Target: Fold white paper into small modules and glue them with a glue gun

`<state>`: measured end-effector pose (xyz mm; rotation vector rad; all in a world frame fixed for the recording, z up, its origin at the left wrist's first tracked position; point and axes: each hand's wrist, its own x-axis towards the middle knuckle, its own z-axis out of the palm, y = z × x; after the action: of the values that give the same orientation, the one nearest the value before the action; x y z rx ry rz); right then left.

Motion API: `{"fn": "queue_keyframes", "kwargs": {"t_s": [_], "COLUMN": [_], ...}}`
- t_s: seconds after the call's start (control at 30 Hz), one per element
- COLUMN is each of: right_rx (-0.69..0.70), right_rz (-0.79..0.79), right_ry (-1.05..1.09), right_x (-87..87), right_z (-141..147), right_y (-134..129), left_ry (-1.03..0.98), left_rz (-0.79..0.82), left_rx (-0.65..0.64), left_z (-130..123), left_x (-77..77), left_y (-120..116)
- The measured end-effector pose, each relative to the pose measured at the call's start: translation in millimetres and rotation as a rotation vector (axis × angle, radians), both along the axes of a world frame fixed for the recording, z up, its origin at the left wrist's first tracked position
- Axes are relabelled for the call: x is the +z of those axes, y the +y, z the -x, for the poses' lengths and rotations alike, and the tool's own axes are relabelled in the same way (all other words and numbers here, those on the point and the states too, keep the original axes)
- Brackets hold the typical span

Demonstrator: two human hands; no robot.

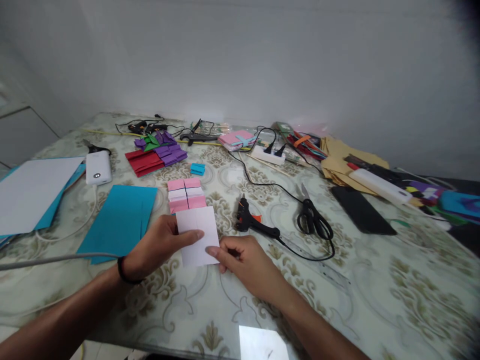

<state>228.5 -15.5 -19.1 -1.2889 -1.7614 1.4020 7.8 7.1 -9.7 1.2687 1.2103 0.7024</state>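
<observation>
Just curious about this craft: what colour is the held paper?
The held paper looks white, best in the head view.

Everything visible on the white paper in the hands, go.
The white paper is a small, plain, roughly square piece with straight edges, looking thin and matte. It is held nearly flat over the patterned table, slightly turned. The left hand grips its left side, thumb across the upper face; the right hand pinches it near the lower right corner. Its far edge overlaps the pink and white folded papers in view; whether it touches them, or is one layer or several, I can't tell.
</observation>
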Motion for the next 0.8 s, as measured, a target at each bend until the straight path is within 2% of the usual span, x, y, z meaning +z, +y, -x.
{"fn": "queue_keyframes", "kwargs": {"t_s": [0.23,0.37,0.57,0.7,0.8], "right_rx": [0.032,0.061,0.048,0.184,0.208], "right_rz": [0.047,0.013,-0.108,-0.152,-0.160], "right_ry": [0.050,0.034,0.055,-0.085,-0.148], "right_x": [-0.2,-0.4,-2.0,-3.8,-5.9], "right_z": [-2,-2,-5,-13,-16], "right_y": [0,-1,2,13,19], "left_ry": [-0.041,-0.115,-0.142,-0.025,0.039], "left_rz": [0.000,0.027,0.075,0.053,0.055], "left_rx": [0.064,0.077,-0.050,-0.198,-0.281], "left_z": [0,-1,-2,4,8], "left_x": [-0.8,-3.1,-3.8,-10.7,-20.2], "left_y": [-2,-3,-6,5,16]}}
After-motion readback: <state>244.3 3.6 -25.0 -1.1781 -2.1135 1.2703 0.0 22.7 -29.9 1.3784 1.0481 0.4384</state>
